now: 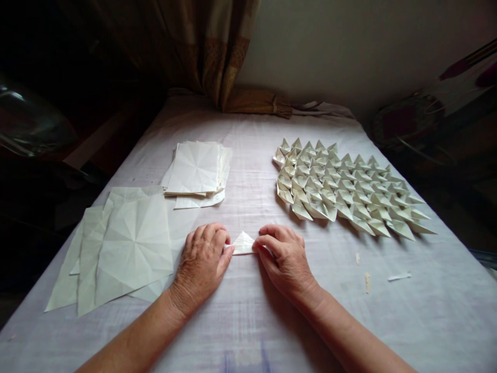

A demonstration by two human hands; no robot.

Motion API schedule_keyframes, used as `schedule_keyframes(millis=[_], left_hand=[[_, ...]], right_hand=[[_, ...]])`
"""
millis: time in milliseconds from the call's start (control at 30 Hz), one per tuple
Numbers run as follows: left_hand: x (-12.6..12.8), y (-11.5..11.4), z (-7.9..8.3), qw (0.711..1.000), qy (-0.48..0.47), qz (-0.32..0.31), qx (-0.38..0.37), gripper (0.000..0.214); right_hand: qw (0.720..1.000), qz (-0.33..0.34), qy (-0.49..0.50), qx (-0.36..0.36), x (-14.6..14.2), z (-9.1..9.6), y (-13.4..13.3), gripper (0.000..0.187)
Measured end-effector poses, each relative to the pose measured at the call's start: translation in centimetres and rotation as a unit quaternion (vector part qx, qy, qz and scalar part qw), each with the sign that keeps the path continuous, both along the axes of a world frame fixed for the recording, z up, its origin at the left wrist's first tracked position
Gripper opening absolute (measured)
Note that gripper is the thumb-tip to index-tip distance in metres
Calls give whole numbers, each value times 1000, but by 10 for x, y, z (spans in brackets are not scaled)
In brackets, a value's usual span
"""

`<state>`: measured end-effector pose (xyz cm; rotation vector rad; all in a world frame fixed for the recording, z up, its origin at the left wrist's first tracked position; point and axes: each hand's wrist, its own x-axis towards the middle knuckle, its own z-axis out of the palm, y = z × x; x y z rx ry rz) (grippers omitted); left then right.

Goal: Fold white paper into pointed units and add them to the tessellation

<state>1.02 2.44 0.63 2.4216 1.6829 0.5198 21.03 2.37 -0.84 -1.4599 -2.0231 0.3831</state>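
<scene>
Between my hands, at the middle of the cloth-covered table, is a small folded white paper (243,243) with a pointed triangular top. My left hand (205,259) pinches its left end between thumb and fingers. On the opposite end, my right hand (285,254) is closed the same way. The fingers hide both ends of the piece. Just left of my left hand lie large creased paper sheets (134,246), overlapping one another. To the right, past my right hand, many folded paper boats (345,189) stand close together in rows.
A stack of smaller creased sheets (194,168) lies at the back left. Paper scraps (367,283) and a thin white strip (399,276) are on the right side of the cloth (240,316). A brown curtain (227,62) hangs onto the far edge.
</scene>
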Motion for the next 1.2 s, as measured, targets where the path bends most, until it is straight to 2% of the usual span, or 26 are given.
schedule_keyframes(millis=[133,233,300,467,700,933,1033,1200], left_hand=[[2,1,-1,1000,3,-15,-9,7],[3,1,-1,1000,3,-11,-6,10],[3,1,-1,1000,4,-9,-6,10],[1,1,0,1000,0,-7,-9,8],[-7,-2,-3,1000,-17,-7,-14,10],[-14,-6,-4,1000,-26,10,-11,12],[-13,-7,-4,1000,-26,14,4,9],[-5,-8,-5,999,-24,9,27,21]], right_hand=[[999,-21,-30,-2,-13,6,0,5],[998,-31,-50,-9,-23,9,1,19],[998,-30,-53,-19,-25,10,1,21],[998,-36,-46,-35,-11,8,1,14],[998,-45,-37,-28,13,1,1,13],[999,-39,-24,-10,16,-3,2,14],[999,-36,-26,8,15,-4,1,8],[998,-3,-41,39,13,-6,0,18]])
